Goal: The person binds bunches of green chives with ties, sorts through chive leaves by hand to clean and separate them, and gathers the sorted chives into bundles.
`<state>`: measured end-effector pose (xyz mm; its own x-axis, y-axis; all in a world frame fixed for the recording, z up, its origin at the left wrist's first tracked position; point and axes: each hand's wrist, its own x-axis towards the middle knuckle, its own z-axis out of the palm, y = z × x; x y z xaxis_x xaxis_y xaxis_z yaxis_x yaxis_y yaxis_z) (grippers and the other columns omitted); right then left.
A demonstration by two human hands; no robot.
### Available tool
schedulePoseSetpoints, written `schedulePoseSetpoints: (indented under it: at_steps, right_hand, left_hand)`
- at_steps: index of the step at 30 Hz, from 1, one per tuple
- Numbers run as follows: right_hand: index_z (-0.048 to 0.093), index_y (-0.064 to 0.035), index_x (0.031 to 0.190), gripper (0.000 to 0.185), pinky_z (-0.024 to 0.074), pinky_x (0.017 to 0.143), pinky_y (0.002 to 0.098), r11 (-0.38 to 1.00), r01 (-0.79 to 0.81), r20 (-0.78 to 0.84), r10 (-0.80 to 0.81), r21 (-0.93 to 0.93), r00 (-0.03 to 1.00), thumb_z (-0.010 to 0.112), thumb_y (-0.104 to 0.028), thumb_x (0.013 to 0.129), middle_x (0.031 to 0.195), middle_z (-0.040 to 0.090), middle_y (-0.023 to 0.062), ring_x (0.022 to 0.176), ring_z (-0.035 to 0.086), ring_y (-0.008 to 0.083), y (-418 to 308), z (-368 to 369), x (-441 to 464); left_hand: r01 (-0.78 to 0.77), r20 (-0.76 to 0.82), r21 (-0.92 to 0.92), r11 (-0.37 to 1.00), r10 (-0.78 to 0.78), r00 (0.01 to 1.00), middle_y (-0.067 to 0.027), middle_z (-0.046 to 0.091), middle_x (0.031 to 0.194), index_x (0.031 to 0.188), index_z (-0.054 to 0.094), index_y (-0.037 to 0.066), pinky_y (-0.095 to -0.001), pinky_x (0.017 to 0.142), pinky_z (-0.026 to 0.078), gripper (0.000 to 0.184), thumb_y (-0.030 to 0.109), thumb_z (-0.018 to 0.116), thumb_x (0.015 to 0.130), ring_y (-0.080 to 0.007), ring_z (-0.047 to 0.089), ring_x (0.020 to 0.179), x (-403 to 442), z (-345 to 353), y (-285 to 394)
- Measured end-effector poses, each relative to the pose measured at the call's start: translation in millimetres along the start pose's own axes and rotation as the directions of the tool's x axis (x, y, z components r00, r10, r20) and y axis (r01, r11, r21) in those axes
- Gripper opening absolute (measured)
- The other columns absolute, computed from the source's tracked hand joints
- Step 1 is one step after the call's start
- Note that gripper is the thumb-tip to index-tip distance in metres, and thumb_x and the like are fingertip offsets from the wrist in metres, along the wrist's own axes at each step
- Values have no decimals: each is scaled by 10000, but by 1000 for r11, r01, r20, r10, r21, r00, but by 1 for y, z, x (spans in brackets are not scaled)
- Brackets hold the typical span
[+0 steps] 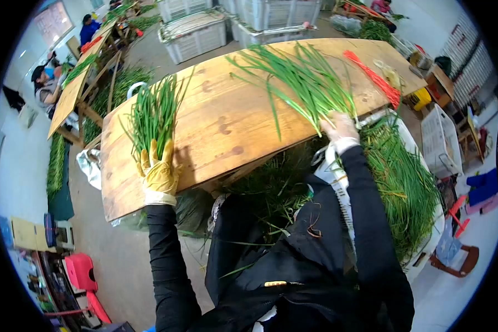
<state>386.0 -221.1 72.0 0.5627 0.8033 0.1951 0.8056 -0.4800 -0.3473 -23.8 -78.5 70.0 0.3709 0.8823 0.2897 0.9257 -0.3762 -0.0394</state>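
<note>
On the left part of the wooden table, my left hand (159, 170), in a yellow glove, lies with its fingers spread over the lower ends of a bunch of green stalks (156, 110). My right hand (340, 128), in a pale glove, is at the table's near edge on the right. Its fingers are closed round the lower ends of some green stalks (310, 83), whose tops fan out toward the far edge. A bundle of red ties (373, 77) lies to the right of these stalks.
A white crate (440, 227) heaped with green stalks (395, 182) stands right of my legs. White crates (196, 36) stand beyond the wooden table (221, 127). People sit at another table (72, 105) at the far left. A red stool (80, 271) is at the lower left.
</note>
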Motion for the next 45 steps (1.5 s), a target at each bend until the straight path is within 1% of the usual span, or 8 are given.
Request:
schedulePoseSetpoints:
  at_steps: [4, 7, 9, 11, 15, 27, 33, 45]
  right_hand:
    - [556, -61, 954, 397, 420, 776, 410, 931, 57, 64, -36, -361, 997, 523, -415, 778, 951, 524, 142, 913, 504, 313, -22, 33, 18]
    - [540, -58, 873, 293, 439, 702, 362, 994, 101, -96, -104, -31, 990, 590, -321, 754, 817, 552, 115, 760, 534, 273, -17, 36, 18]
    - [527, -43, 858, 345, 439, 664, 336, 941, 12, 33, -24, 337, 999, 631, -345, 730, 738, 550, 88, 676, 532, 227, -41, 17, -2]
    - [526, -53, 780, 343, 444, 576, 290, 775, -76, 117, 3, 628, 993, 704, -330, 682, 680, 550, 52, 605, 508, 134, -56, 24, -26]
    - [514, -60, 729, 283, 372, 478, 175, 534, -170, 211, -17, 828, 977, 767, -119, 617, 637, 489, -32, 558, 428, 49, -85, 45, -79]
    - [580, -4, 852, 216, 388, 605, 181, 3, -322, 322, -7, 947, 947, 583, -218, 822, 749, 584, 2, 652, 475, 38, -85, 72, -140]
    - [481, -17, 851, 257, 411, 560, 216, 97, -321, 326, -495, 942, 805, 464, -272, 882, 728, 577, 69, 596, 520, 109, -45, 65, -177]
    - [491, -32, 772, 194, 414, 537, 221, 489, -82, 206, -207, 869, 956, 548, -207, 834, 675, 554, 19, 575, 503, 80, -76, 52, -135]
  left_hand:
    - [135, 122, 19, 991, -136, 983, -78, 207, 1393, 1210, 454, 212, -525, 999, 135, 546, 417, 565, 716, -359, 206, 1250, 10, 19, -8]
    - [-105, -401, -151, 983, 36, 916, -137, 356, 1303, 1148, 498, 149, -438, 982, 257, 439, 185, 612, 725, -341, 324, 1191, 3, 13, 8]
    - [-439, -423, -757, 484, 149, 894, -158, 526, 1110, 1088, 516, 71, -367, 850, 416, 341, 132, 605, 764, -259, 504, 1008, -5, 17, 38]
    - [294, 237, -949, -119, 351, 906, -140, 545, 1086, 1134, 468, -6, -298, 835, 406, 428, 235, 595, 804, -188, 504, 997, -26, -1, 86]
    - [752, 420, -430, -500, 626, 657, -142, 464, 1209, 1253, 322, -17, -314, 887, 362, 582, 328, 527, 832, -196, 477, 1061, -28, 23, 146]
    - [693, 624, -485, -533, 344, 701, -89, 614, 929, 1065, 532, 1, -272, 654, 479, 284, 136, 562, 817, -141, 577, 737, -25, 22, 175]
    - [650, 592, -522, -552, 314, 742, -133, 622, 912, 1048, 529, -39, -235, 617, 480, 284, 100, 569, 803, -151, 592, 735, -27, 28, 179]
    - [604, 420, -518, -606, 436, 796, -130, 604, 966, 1034, 519, -40, -306, 790, 458, 327, 205, 559, 821, -212, 587, 848, -29, 16, 179]
